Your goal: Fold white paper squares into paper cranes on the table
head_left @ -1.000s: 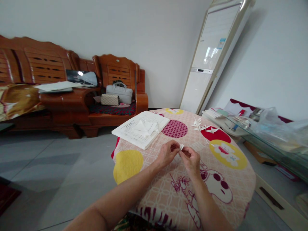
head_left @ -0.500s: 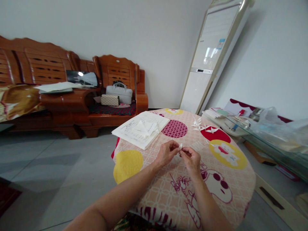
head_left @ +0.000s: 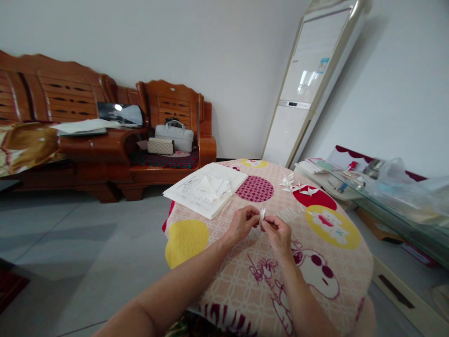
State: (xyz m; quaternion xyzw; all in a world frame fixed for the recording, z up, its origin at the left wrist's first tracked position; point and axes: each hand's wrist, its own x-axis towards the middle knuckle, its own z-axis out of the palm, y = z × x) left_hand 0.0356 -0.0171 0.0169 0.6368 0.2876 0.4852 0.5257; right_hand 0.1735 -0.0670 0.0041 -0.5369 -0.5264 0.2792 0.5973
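Note:
Between my two hands, above the middle of the round table, is a small piece of folded white paper [head_left: 262, 214]. My left hand [head_left: 242, 222] pinches it from the left side. From the right, the thumb and fingers of my right hand [head_left: 278, 232] close on it too. Its lower part is hidden by my fingertips. Several white paper cranes [head_left: 289, 182] lie beyond my right hand, near the table's far right edge. To the far left, a stack of printed sheets [head_left: 189, 189] carries some folded white paper pieces [head_left: 212, 187] on top.
A patterned cloth [head_left: 231, 281] covers the table. On the right stands a glass-topped stand [head_left: 396, 206] with plastic bags and papers. Behind are a tall air conditioner [head_left: 291, 117] and a wooden sofa [head_left: 70, 107], with bags [head_left: 178, 135] on its seat.
The folded paper has turned a little and shows more upright between my fingertips. Both hands have shifted only slightly and keep their pinch.

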